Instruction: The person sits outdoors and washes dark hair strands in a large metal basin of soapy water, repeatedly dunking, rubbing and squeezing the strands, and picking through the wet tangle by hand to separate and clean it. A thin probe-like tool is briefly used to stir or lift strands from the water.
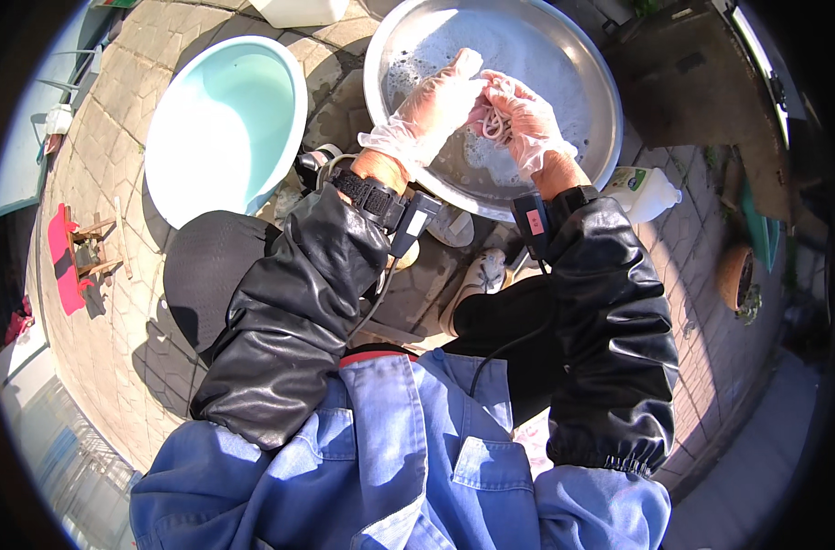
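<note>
A wide metal basin (575, 75) of soapy water with white foam lies in front of me. Over its near half, my left hand (439, 103), in a clear disposable glove, meets my right hand (520, 113), gloved the same way. A bundle of thin whitish-pink cords or strands (496, 126) is bunched in my right palm and fingers. The left fingers touch the right ones at the bundle's upper edge; whether they grip a strand is hidden. Both forearms wear black shiny sleeve covers and wrist straps with small black devices.
A pale green plastic tub (273, 124) stands left of the basin. To the right lie a white plastic bottle (654, 196) and a terracotta plant pot (734, 275). A wooden stool with red cloth (66, 258) is far left. My shoe (482, 275) is on the paving below the basin.
</note>
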`<state>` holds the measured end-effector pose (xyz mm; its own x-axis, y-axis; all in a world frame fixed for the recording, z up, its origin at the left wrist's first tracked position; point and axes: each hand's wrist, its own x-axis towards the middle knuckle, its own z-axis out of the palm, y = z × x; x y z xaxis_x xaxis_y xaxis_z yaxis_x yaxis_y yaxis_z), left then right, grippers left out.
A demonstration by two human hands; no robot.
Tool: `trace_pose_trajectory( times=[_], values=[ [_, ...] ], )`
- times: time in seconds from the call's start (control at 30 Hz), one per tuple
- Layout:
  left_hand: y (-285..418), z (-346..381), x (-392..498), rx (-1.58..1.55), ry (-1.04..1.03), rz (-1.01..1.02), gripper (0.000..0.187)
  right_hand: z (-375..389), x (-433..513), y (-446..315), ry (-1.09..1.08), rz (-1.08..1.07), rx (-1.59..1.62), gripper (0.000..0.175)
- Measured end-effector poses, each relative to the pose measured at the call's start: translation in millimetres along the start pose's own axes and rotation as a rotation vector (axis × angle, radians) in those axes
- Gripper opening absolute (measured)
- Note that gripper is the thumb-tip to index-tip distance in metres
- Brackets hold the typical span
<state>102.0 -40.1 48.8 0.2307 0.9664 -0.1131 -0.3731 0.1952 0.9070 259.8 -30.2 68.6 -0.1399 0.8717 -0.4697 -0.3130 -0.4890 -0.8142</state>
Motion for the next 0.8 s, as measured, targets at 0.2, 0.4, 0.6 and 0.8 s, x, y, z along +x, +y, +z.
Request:
trace_pose_trajectory(
  times=[0.2,0.4,0.6,0.8],
  values=[
    [13,-19,-10,0.005,0.147,-0.164,0.039,10,-5,-16,0.149,0.04,-0.212,0.011],
    [8,-23,-11,0.08,0.123,-0.236,0.035,18,7,-18,0.238,0.083,-0.217,0.017],
    [5,-37,-3,0.058,0.181,-0.244,0.034,13,15,-18,0.103,0.201,-0.125,0.019],
    [-3,-44,-5,0.075,0.165,-0.172,0.034,16,22,-14,-0.003,0.13,-0.146,0.013]
  ],
)
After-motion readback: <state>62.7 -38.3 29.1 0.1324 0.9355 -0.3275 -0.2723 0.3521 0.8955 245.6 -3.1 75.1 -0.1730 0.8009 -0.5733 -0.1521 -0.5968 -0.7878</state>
